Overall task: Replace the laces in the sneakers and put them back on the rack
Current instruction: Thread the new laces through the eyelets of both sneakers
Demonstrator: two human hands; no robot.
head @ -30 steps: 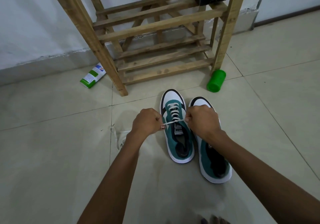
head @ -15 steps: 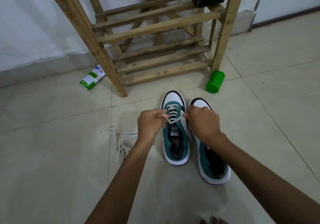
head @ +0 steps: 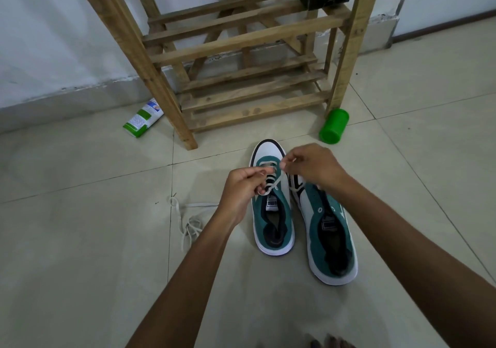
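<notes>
Sneakers: laced one [head: 272,213] and unlaced one [head: 328,229] on floor before rack [head: 241,60].
Grip: left hand [head: 241,189], right hand [head: 308,165] pinch lace [head: 275,183] ends.
Done: first shoe laced, being tied.
Left: second shoe; spare lace [head: 188,221] left of rack; shelving both.

Dim, flat indoor light, slightly cool cast. Soft sheen on floor tiles [head: 80,240] near centre, no hard glare. Faint diffuse shadows under rack [head: 241,84] & beside sneakers [head: 273,221]. Wide-angle lens: rack posts splay outward, tile lines bend twd edges. Corners darker. Forearms at bottom slightly soft; centre fairly sharp, some grain.
</notes>
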